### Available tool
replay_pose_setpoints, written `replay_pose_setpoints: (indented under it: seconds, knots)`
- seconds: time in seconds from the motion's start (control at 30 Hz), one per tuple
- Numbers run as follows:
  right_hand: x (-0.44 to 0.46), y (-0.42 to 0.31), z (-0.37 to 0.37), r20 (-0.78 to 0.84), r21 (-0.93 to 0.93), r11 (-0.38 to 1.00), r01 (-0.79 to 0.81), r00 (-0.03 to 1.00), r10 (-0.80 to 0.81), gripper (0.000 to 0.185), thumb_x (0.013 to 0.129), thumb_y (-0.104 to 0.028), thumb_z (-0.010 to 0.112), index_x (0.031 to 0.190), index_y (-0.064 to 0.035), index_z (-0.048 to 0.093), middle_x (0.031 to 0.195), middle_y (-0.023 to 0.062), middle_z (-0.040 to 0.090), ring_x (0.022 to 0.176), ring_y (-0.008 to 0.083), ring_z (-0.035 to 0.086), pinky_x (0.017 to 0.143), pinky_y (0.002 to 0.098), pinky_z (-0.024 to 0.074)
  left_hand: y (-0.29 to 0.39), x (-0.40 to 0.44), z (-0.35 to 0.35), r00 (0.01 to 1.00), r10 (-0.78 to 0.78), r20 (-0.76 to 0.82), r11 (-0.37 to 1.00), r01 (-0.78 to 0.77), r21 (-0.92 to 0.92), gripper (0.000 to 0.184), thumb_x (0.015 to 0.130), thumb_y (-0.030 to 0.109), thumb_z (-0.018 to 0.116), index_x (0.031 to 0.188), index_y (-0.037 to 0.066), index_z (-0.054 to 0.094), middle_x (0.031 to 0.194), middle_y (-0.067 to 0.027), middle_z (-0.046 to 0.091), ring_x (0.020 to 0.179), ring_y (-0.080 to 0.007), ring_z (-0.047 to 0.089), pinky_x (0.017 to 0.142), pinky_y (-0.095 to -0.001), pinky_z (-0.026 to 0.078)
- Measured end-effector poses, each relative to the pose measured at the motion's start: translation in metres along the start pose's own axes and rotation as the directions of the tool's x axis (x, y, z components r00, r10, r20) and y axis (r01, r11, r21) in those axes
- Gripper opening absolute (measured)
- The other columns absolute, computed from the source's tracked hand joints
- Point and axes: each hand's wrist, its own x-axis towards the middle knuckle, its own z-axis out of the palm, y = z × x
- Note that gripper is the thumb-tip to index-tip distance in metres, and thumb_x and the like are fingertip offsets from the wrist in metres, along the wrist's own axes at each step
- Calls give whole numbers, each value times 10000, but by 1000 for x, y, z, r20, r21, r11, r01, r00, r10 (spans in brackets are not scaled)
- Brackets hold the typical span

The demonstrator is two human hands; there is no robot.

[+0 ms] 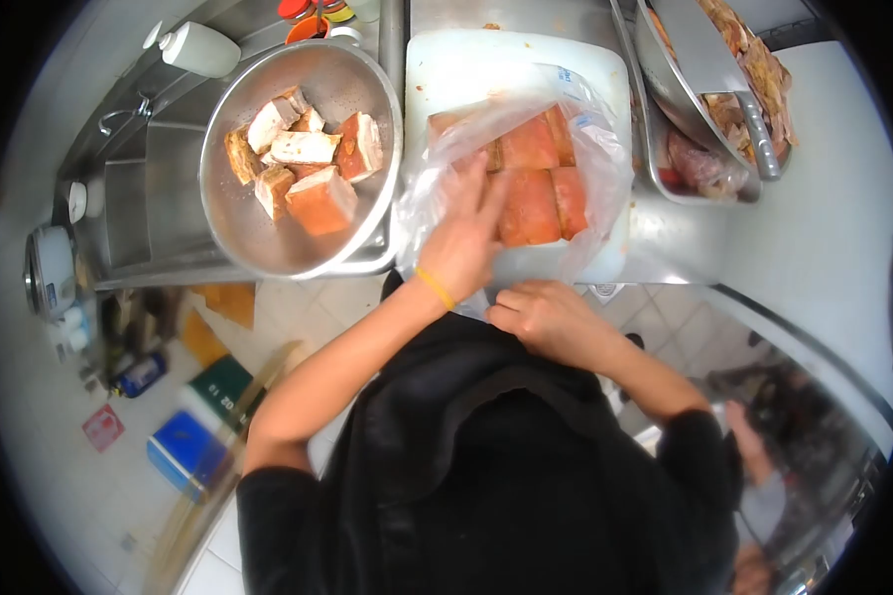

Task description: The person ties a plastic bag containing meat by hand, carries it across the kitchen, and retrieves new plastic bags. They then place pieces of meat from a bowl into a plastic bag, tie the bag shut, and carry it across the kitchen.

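Note:
A clear plastic bag [605, 159] lies on the white cutting board [446, 59], with several reddish-brown blocks of meat [531, 203] laid close together in it. My left hand [463, 233], a yellow band at its wrist, reaches over the bag's left side. Its fingers are stretched out, and the tips are at the meat's left edge, partly blurred. Low at the board's near edge, my right hand [541, 315] is closed on the bag's near edge; its fingertips are hidden. To the left, a steel bowl [230, 233] holds several cut chunks of pork [308, 149].
At the right stand a steel tray [700, 193] with bagged meat and a big pan [665, 59] of meat pieces. A cleaver [759, 134] rests against the pan. A sink [169, 188] and a white bottle [198, 50] are at the left. Another person's arm [749, 441] shows lower right.

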Motion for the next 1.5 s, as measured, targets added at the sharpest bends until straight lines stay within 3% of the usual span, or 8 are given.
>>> replay_pose_setpoints:
  seconds: [0.3, 0.7, 0.8, 0.9, 1.03, 1.23, 1.43, 1.5]
  knots:
    - [27, 15, -37, -156, 36, 999, -27, 987, 32, 163, 815, -199, 616, 827, -38, 593, 776, 107, 555, 773, 310, 577, 696, 415, 467, -6, -6, -112, 941, -8, 338, 747, -219, 628, 114, 652, 58, 568, 709, 18, 658, 892, -140, 614, 1078, -286, 525, 992, -393, 390]
    - [116, 60, -11, 189, -549, 823, 148, 981, -51, 302, 793, -300, 636, 1010, -92, 667, 1115, 134, 569, 1129, 288, 491, 1003, 440, 361, -30, -29, -123, 928, 229, 294, 788, -354, 504, 30, 613, 76, 594, 642, 76, 583, 689, -76, 549, 809, -227, 561, 1001, -403, 364]
    - [137, 18, -55, 146, -109, 990, -88, 984, 103, 265, 762, -142, 671, 1020, -82, 661, 995, 127, 620, 935, 294, 593, 854, 389, 475, -36, -61, -125, 923, 379, -59, 923, -373, 94, 143, 592, -43, 603, 686, 28, 522, 790, -100, 524, 841, -257, 554, 934, -407, 416]
    - [196, -8, -81, -139, -177, 983, 49, 987, -75, 315, 726, -5, 672, 1036, -55, 645, 903, 117, 635, 792, 307, 617, 724, 359, 511, -69, -91, -109, 816, -56, -575, 998, 32, -52, 185, 648, -61, 580, 821, 7, 582, 862, -134, 541, 946, -331, 542, 915, -412, 419]
    - [249, -1, -52, -175, -189, 979, 74, 979, -107, 306, 741, 21, 654, 1039, -48, 640, 932, 108, 634, 855, 307, 614, 744, 369, 503, -146, -79, -107, 596, -572, -564, 812, 508, -286, 820, 695, 130, 764, 1381, 52, 323, 1226, -248, 388, 1176, -406, 419, 992, -426, 368]
    - [254, -2, -47, -215, -103, 995, 11, 976, -33, 304, 750, 41, 658, 1046, -22, 634, 1016, 133, 645, 931, 302, 624, 835, 336, 480, -147, -29, -99, 518, -792, -324, 584, 798, -151, 1051, 601, 282, 831, 1442, 57, 242, 1285, -302, 314, 1216, -451, 340, 1031, -430, 342]
    - [204, -2, -86, -361, 47, 997, -58, 930, 71, 279, 752, 55, 653, 1024, -7, 643, 970, 119, 658, 873, 252, 638, 787, 295, 489, -162, -49, -115, 672, -594, -441, 800, 552, -237, 835, 643, 142, 742, 1381, 26, 369, 1229, -196, 459, 1166, -354, 451, 1004, -389, 372]
    - [182, 0, -97, -394, 124, 987, -106, 907, 147, 271, 751, 38, 662, 1019, 0, 644, 952, 120, 663, 861, 248, 640, 785, 294, 486, -161, -59, -135, 721, -664, -198, 595, 349, -724, 689, 700, 115, 681, 1333, 14, 429, 1191, -134, 552, 1105, -287, 538, 988, -370, 407]
